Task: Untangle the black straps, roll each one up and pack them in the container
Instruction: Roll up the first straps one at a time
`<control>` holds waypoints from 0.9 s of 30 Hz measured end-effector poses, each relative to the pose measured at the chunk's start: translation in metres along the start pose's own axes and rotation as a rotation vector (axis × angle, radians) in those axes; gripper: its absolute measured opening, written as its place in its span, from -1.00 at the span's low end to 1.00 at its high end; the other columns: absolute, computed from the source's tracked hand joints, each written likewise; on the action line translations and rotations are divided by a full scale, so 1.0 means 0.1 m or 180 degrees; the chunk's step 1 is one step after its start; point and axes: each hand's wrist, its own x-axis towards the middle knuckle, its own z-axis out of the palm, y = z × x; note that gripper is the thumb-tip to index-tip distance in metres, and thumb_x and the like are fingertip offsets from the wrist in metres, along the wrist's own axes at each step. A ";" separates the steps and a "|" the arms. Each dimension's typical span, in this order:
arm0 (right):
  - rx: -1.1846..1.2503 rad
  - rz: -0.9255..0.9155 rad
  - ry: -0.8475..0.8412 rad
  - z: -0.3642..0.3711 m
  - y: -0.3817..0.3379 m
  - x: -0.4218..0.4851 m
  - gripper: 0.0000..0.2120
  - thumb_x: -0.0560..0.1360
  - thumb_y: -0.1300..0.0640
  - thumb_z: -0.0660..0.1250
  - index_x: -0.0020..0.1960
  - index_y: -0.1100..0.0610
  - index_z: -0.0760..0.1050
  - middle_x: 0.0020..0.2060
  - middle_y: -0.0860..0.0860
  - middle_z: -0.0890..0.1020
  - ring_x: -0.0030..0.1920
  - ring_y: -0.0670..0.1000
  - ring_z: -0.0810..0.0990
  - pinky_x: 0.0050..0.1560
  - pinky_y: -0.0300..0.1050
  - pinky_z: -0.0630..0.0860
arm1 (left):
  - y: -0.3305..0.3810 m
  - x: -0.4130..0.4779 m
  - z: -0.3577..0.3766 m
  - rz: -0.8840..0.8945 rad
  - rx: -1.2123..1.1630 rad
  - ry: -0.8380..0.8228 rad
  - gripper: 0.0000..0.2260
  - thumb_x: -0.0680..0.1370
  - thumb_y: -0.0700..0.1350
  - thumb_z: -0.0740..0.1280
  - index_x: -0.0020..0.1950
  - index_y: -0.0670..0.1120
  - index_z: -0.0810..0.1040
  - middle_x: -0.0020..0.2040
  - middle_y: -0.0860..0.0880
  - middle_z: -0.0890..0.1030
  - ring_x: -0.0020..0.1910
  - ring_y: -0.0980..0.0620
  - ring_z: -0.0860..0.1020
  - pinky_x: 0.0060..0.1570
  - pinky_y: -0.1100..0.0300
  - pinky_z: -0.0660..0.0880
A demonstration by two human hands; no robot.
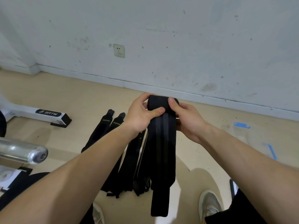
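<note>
gripping rolled strap (163,103) between both thumbs and fingers (171,101), tail hanging

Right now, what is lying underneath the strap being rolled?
Loose black straps lie on the floor beneath the held strap, two lettered XUEYING. Its hanging tail covers whatever lies directly behind it.

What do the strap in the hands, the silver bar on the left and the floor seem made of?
The strap looks like woven elastic fabric: matte black, faint lengthwise stripes, hanging limp. The bar looks metal, perhaps steel or aluminium: bright silvery sheen with reflections. The floor is smooth beige, maybe vinyl; slight gloss, uncertain.
</note>
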 end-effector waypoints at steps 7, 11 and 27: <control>0.0019 -0.0243 0.0211 -0.03 0.04 0.02 -0.70 0.61 0.03 0.36 0.24 0.20 0.58 0.04 0.18 0.73 0.03 0.21 0.73 0.11 0.17 0.65 | 0.02 -0.04 0.05 -0.0409 -0.0264 -0.0210 -0.63 0.53 -0.19 0.52 0.30 -0.10 0.54 0.03 -0.18 0.74 -0.03 -0.15 0.74 0.07 -0.10 0.67; -0.0125 -0.0475 0.0219 -0.04 0.00 0.00 -0.75 0.61 0.07 0.37 0.21 0.18 0.58 -0.01 0.19 0.74 0.01 0.19 0.74 0.12 0.13 0.64 | 0.04 -0.04 0.05 -0.0621 -0.0551 -0.0267 -0.67 0.52 -0.18 0.53 0.25 -0.18 0.60 0.05 -0.19 0.74 0.04 -0.17 0.73 0.19 -0.12 0.62; -0.0128 -0.0400 0.0268 0.02 0.09 -0.06 -0.66 0.56 0.03 0.44 0.28 0.11 0.49 -0.01 0.17 0.73 -0.03 0.14 0.75 0.02 0.12 0.67 | 0.24 -0.06 0.02 -0.1004 -0.1089 -0.0213 -0.73 0.59 -0.03 0.44 0.08 -0.25 0.66 -0.01 -0.19 0.75 -0.03 -0.11 0.74 0.01 0.09 0.68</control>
